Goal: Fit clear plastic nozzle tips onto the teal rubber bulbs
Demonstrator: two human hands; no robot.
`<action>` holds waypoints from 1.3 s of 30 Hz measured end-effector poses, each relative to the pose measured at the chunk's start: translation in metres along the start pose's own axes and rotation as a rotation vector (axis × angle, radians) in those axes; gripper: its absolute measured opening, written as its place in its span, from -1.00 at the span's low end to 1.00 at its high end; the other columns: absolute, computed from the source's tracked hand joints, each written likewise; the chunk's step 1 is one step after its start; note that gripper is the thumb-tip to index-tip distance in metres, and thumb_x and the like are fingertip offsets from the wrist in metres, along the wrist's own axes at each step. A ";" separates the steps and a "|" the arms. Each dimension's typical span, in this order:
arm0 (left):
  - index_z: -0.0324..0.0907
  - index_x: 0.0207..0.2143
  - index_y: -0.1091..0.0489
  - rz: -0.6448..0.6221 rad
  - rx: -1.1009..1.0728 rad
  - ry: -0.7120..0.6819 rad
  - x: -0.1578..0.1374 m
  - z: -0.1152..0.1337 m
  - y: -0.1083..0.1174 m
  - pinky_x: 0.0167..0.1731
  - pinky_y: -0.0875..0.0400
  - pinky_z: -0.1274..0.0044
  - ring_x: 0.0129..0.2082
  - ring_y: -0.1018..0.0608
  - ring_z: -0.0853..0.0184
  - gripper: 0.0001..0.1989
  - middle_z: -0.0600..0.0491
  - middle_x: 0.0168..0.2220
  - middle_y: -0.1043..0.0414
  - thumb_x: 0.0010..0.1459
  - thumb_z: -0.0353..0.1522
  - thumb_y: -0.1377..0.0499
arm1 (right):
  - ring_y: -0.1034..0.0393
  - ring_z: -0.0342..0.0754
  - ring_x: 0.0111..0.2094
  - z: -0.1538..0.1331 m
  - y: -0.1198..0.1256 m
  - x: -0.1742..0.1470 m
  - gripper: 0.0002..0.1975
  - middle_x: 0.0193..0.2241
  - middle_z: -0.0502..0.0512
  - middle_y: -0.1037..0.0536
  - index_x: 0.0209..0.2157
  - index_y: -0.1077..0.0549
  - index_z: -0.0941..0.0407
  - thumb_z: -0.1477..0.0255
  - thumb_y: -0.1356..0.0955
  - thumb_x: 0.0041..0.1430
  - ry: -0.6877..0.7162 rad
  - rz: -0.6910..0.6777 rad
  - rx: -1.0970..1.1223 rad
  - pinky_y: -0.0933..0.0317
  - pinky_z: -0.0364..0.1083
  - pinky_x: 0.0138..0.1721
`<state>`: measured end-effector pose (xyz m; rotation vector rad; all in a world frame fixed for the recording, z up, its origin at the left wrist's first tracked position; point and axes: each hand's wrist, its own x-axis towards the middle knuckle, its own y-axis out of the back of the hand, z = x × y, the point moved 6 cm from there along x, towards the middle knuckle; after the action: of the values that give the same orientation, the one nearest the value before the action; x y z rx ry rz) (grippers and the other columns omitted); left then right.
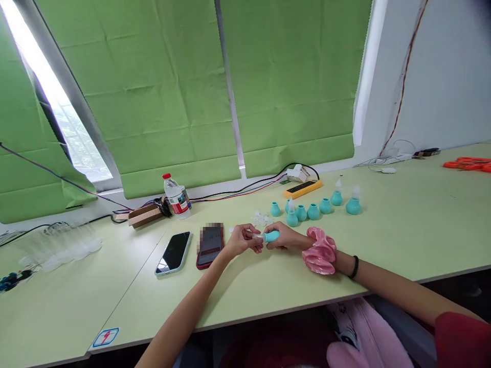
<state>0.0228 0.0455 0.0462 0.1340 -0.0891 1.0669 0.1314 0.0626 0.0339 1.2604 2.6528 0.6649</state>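
My left hand (244, 240) pinches a clear nozzle tip (259, 237) over the table. My right hand (283, 236) grips a teal rubber bulb (272, 236) lying on its side, its neck meeting the nozzle tip; how deep the tip sits in it I cannot tell. Just beyond my hands is a small pile of clear tips (262, 219). Several teal bulbs without tips, such as one bulb (325, 206), stand behind my right hand. Three more carry clear tips: a near bulb (292, 219), a far bulb (336, 198) and a right-hand bulb (353, 206).
Left of my hands lie a red-cased phone (210, 246) and a pale-cased phone (173, 254). Behind them stand a water bottle (177, 197) and an open cardboard box (146, 215). A yellow power strip (303, 189) lies at the back; orange-handled scissors (468, 163) are far right.
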 end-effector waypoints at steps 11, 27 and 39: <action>-0.31 -0.45 -0.26 -0.063 0.170 -0.052 -0.005 0.009 -0.010 -0.62 -0.37 0.58 -0.63 -0.47 0.34 -0.67 0.00 -0.63 -0.38 -0.24 -0.28 -0.26 | 0.04 -0.32 -0.72 -0.010 -0.010 -0.009 -0.80 -0.69 -0.11 -0.20 -0.50 -0.31 0.18 0.33 -0.31 -0.19 -0.096 -0.223 0.195 0.14 -0.27 -0.74; -0.18 -0.09 -0.23 0.271 1.106 -0.328 0.003 0.002 0.008 -0.09 -0.19 0.36 -0.07 -0.27 0.23 -0.67 -0.08 -0.05 -0.22 0.05 -0.40 0.05 | -0.19 -0.21 -0.59 -0.015 0.023 -0.002 -0.68 -0.61 0.04 -0.35 -0.41 -0.39 0.23 0.24 -0.31 -0.08 0.076 0.258 0.496 -0.04 -0.18 -0.57; -0.17 -0.08 -0.19 0.110 1.623 -0.064 0.012 -0.025 0.018 -0.10 0.16 -0.01 0.02 -0.13 0.06 -0.57 -0.15 -0.02 -0.13 -0.03 -0.59 0.10 | -0.21 -0.18 -0.62 -0.011 0.022 0.000 -0.69 -0.64 0.06 -0.37 -0.49 -0.39 0.22 0.22 -0.28 -0.06 0.112 0.310 0.354 -0.08 -0.18 -0.59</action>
<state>0.0129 0.0683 0.0239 1.6281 0.7471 1.0084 0.1433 0.0708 0.0535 1.8024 2.7792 0.3116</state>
